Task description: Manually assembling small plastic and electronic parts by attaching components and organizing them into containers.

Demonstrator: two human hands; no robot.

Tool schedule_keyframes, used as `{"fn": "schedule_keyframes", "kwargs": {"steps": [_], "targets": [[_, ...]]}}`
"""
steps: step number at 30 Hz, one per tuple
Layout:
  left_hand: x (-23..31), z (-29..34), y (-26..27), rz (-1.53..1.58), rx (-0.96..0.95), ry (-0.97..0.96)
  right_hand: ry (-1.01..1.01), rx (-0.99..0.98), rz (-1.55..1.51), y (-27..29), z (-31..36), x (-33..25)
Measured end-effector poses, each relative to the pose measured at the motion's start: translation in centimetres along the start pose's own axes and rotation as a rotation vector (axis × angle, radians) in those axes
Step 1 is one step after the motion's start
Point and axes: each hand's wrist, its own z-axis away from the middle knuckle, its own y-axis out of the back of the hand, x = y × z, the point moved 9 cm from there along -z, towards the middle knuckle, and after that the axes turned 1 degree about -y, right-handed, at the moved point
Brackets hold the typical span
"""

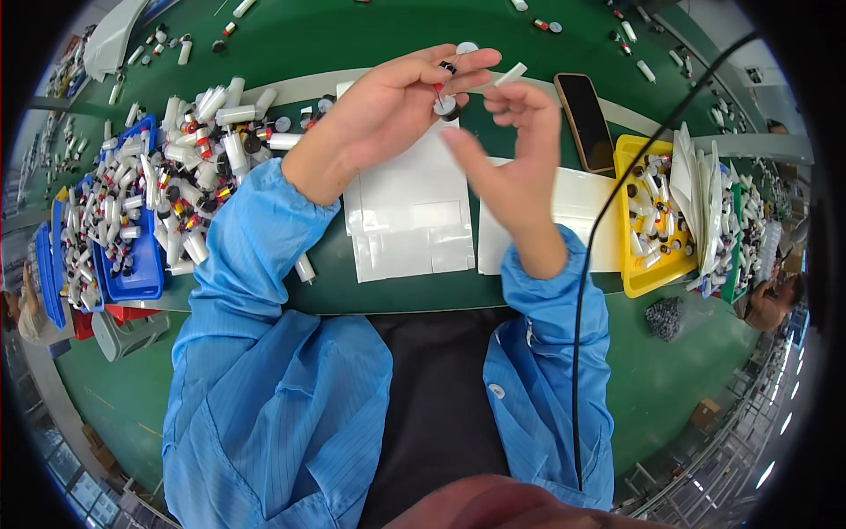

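Observation:
My left hand (383, 110) is raised palm up over the desk, its fingers pinching a small assembly. That assembly shows a black piece (448, 67), a red bit and a round white-topped black cap (446, 108) hanging on a thin wire. Another round white-topped piece (467, 48) shows beside the left fingertips. My right hand (524, 150) is close by, thumb blurred and spread away from the bent fingers. A short white tube (511, 74) appears just past its fingertips; whether they touch it I cannot tell. White sheets (410, 220) lie beneath both hands.
White tubes and coloured parts (211, 150) heap up at left, with a blue tray (132, 278) beside them. A phone (585, 122) lies right of my hands, near a yellow tray (652, 278) of parts. A black cable (608, 194) crosses the view at right.

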Motion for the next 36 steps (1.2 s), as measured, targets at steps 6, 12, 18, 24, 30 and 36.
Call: {"fn": "schedule_keyframes", "kwargs": {"steps": [6,12,18,24,30,36], "targets": [[-2.0,0.3,0.3,0.042,0.020,0.009,0.000,0.033,-0.200,-1.7,1.4,2.3],[-2.6,-0.1,1.7,0.083,0.038,0.168,-0.005,0.070,-0.232,0.1,1.6,3.3],[-2.3,-0.4,4.4,-0.628,0.110,0.210,-0.022,0.097,-0.281,0.9,1.3,3.7],[-3.7,0.9,3.0,-0.663,-0.171,0.428,0.087,0.181,-0.257,1.4,1.6,2.7],[-1.4,-0.1,0.1,-0.575,-0.102,-0.019,0.131,0.182,-0.097,1.2,1.9,2.4],[-0.9,-0.2,0.5,-0.437,-0.057,-0.041,0.058,0.189,-0.104,0.7,2.1,2.8]]}}
